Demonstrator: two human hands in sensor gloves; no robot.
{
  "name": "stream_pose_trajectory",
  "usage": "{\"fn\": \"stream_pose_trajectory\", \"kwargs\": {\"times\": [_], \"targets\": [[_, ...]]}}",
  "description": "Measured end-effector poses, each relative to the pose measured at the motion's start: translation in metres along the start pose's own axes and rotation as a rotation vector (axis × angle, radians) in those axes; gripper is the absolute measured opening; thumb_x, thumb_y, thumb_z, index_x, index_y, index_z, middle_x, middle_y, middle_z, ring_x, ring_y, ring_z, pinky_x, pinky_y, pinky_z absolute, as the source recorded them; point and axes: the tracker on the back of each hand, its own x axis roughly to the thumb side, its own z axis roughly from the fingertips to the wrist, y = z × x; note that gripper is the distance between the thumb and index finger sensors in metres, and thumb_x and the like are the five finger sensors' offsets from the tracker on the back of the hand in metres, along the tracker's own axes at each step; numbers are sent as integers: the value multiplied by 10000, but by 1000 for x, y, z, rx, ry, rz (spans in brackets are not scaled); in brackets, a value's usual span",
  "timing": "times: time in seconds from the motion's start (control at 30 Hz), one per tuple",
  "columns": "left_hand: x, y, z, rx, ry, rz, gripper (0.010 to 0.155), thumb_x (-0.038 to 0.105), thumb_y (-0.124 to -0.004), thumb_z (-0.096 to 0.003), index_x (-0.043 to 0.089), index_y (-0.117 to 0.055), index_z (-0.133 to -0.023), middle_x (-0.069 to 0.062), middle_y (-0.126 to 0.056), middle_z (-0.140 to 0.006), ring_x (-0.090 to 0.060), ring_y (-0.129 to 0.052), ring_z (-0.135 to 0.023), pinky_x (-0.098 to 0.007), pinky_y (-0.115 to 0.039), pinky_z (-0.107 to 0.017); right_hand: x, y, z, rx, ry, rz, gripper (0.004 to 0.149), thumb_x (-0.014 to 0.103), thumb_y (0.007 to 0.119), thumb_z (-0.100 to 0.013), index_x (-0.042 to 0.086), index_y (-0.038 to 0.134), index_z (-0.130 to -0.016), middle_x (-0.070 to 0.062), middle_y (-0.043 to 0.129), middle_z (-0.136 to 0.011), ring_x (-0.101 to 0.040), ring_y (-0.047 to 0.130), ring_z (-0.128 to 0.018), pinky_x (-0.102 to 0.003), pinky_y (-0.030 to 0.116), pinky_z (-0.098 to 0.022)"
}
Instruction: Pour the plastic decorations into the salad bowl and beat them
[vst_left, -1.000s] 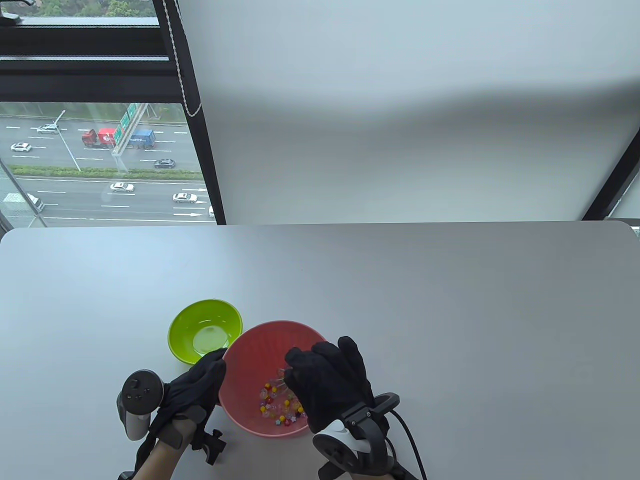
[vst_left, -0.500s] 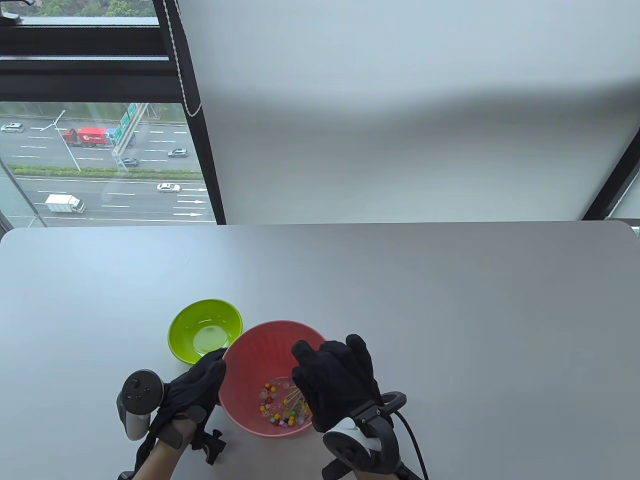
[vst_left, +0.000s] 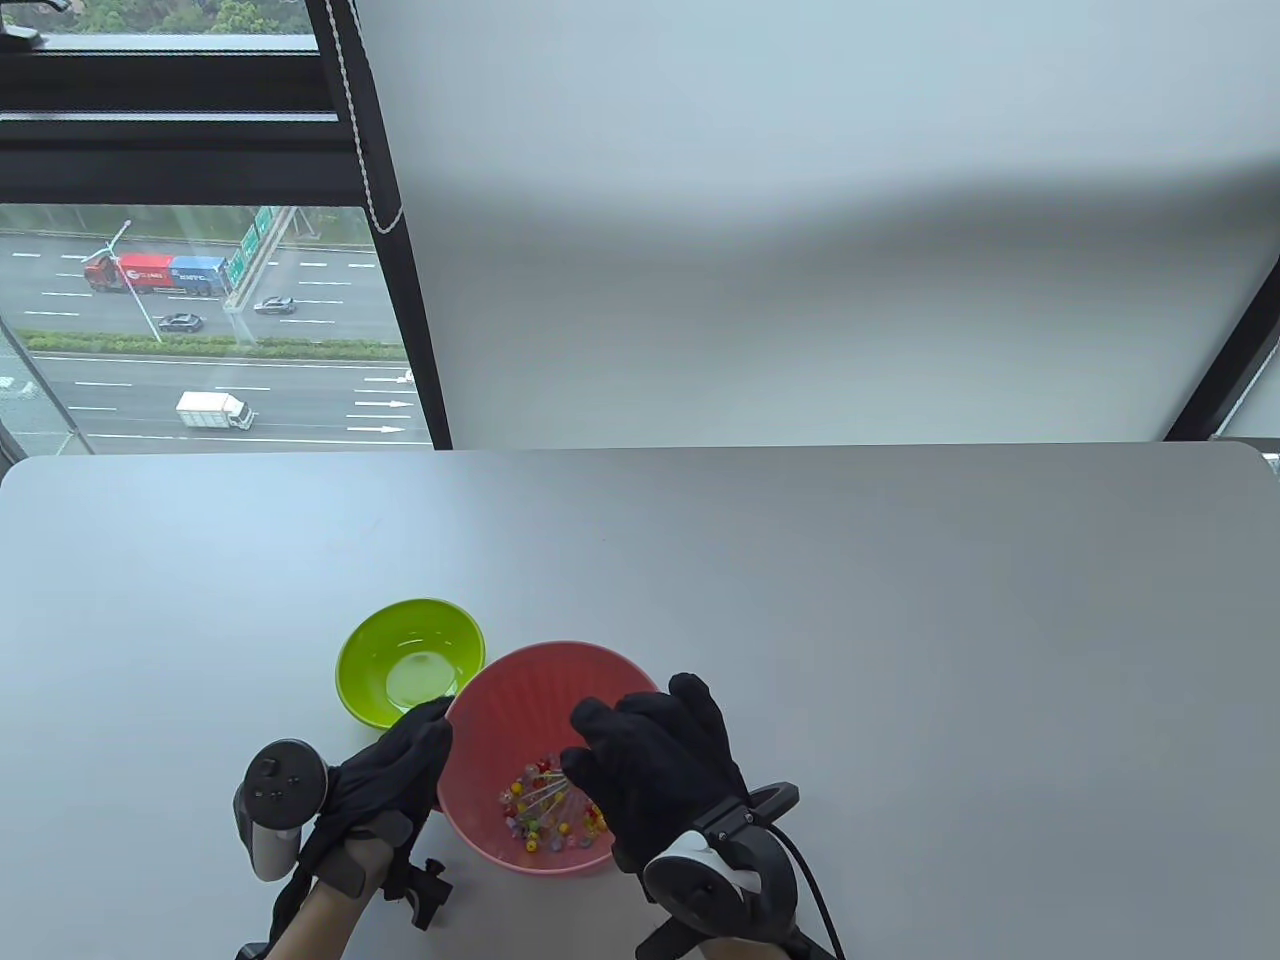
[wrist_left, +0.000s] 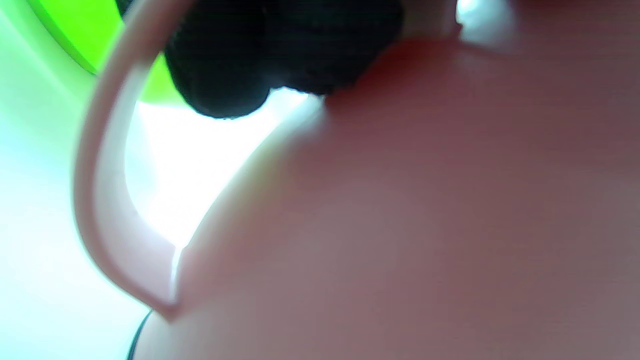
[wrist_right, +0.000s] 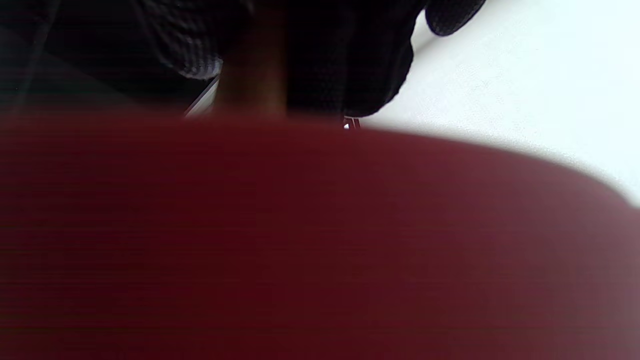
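Note:
The pink salad bowl (vst_left: 520, 690) stands near the table's front edge, with small coloured plastic decorations (vst_left: 522, 808) scattered on its bottom. My left hand (vst_left: 400, 760) grips the bowl's left rim; in the left wrist view its fingertips (wrist_left: 250, 60) curl over the pink bowl's (wrist_left: 400, 225) edge. My right hand (vst_left: 655, 770) hovers over the bowl's right half, curled round a whisk whose thin wires (vst_left: 552, 795) reach down among the decorations. In the right wrist view a brownish handle (wrist_right: 255, 75) shows inside my gloved right hand (wrist_right: 340, 55), above the pink bowl's wall (wrist_right: 300, 240).
An empty green bowl (vst_left: 400, 640) sits just behind and left of the pink bowl, almost touching it, and shows as a green patch (wrist_left: 75, 30) in the left wrist view. The grey table (vst_left: 900, 620) stretches back to a wall and window.
My right hand swung right and then back left over the bowl with the whisk. The decorations shifted and spread toward the bowl's left side. My left hand stayed put.

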Motion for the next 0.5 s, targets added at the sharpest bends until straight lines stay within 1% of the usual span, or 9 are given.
{"fn": "stream_pose_trajectory", "kwargs": {"times": [0.3,0.5], "targets": [[0,0,0,1,0,0,710,636,-584,-557,65,-738,-949,1,-932,-435,-292,-955,-519,-556,-662,-659,5,3,1,-2,-47,79,447,567,742,-547,370,681,-944,160,941,-760,-163,829,-824,-493,478,-794],[0,0,0,0,0,1,712,637,-583,-556,64,-737,-950,1,-932,-436,-293,-955,-519,-557,-662,-659,5,2,1,-5,-60,119,467,562,719,-562,372,649,-983,160,926,-778,-169,813,-838,-497,464,-797]]}}
